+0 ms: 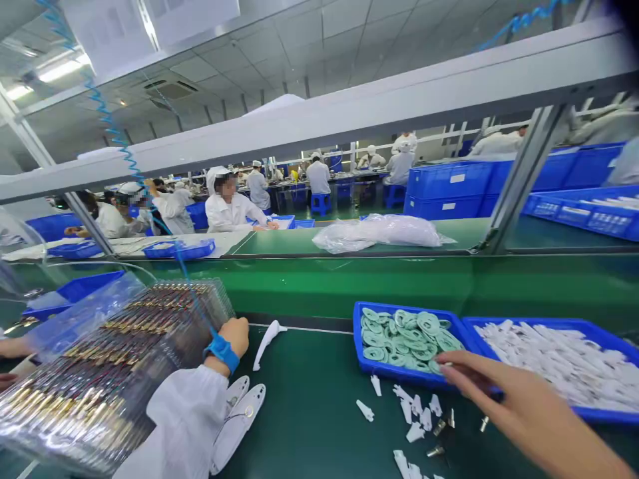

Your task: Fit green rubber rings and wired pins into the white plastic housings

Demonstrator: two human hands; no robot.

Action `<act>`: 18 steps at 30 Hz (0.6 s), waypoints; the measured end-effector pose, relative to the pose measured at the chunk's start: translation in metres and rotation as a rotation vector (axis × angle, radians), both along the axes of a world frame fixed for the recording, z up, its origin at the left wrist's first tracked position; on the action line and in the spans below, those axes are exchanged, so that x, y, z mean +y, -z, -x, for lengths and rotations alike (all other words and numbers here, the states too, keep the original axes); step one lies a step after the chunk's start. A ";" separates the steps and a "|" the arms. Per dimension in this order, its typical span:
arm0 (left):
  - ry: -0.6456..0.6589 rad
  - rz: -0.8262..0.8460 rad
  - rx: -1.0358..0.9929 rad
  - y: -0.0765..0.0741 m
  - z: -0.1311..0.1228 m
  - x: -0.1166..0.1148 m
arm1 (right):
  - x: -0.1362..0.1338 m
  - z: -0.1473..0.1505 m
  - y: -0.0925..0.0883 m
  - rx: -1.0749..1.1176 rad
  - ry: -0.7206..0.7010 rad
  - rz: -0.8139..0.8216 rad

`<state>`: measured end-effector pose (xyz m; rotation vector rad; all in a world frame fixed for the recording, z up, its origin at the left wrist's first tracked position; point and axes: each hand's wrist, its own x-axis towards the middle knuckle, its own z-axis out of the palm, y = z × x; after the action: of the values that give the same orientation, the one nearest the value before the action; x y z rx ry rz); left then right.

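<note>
- Left hand (233,338): blue wrist strap (223,352) above a white sleeve (184,412), fingers curled against the top edge of a tilted stack of clear plastic trays (114,372); firm pinch or mere contact impossible to tell.
- Stack of clear plastic trays: at the left of the green bench mat (319,412), packed with rows of slender gold-tipped parts.
- Right hand (519,406): fingers (474,367) pressed together and stretched out, tips just over the rim of a blue tray of pale green rings (409,346); anything pinched too hidden to tell.
- Beside that tray, touching it: a blue tray of white plastic pieces (554,362).
- Below the right hand, on the mat: loose white plastic bits (414,416) and small brass fittings (439,427).
- Near the left hand: white oval plastic shells (238,419).
- At the far left edge, beside the stack: another person's hand (14,347).
</note>
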<state>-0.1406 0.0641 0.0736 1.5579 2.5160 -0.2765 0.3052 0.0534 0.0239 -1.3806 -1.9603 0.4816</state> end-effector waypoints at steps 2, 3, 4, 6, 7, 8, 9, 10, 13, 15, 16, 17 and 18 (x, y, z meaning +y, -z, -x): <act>0.028 0.014 0.027 -0.008 0.000 -0.007 | -0.002 0.008 -0.003 -0.027 -0.094 0.103; 0.049 0.016 0.036 -0.014 -0.001 -0.011 | -0.002 0.006 -0.003 -0.035 -0.098 0.135; 0.074 0.013 0.041 -0.021 -0.004 -0.015 | -0.003 0.000 -0.003 -0.039 -0.080 0.155; 0.148 -0.014 0.026 -0.036 -0.013 -0.023 | -0.009 -0.022 0.003 -0.028 0.029 0.170; 0.193 -0.038 0.004 -0.044 -0.020 -0.027 | -0.014 -0.036 0.007 -0.025 0.105 0.173; 0.245 -0.051 -0.039 -0.053 -0.030 -0.030 | -0.021 -0.050 0.011 -0.031 0.174 0.175; 0.295 -0.076 -0.104 -0.061 -0.042 -0.033 | -0.028 -0.062 0.015 -0.043 0.227 0.174; 0.305 -0.148 -0.220 -0.070 -0.056 -0.035 | -0.036 -0.072 0.019 -0.062 0.264 0.175; 0.338 -0.332 -0.537 -0.093 -0.101 -0.037 | -0.055 -0.088 0.024 -0.132 0.300 0.196; 0.421 -0.426 -0.710 -0.105 -0.130 -0.036 | -0.062 -0.088 0.023 -0.174 0.321 0.218; 0.455 -0.468 -0.776 -0.110 -0.143 -0.035 | -0.064 -0.084 0.022 -0.192 0.340 0.227; 0.476 -0.510 -0.843 -0.113 -0.154 -0.034 | -0.064 -0.080 0.022 -0.209 0.364 0.233; 0.487 -0.543 -0.919 -0.114 -0.163 -0.032 | -0.062 -0.075 0.022 -0.226 0.399 0.237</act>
<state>0.0220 0.0318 0.1877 1.8508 1.5256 0.9277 0.3800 -0.0086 0.0017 -1.9976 -1.7713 0.3894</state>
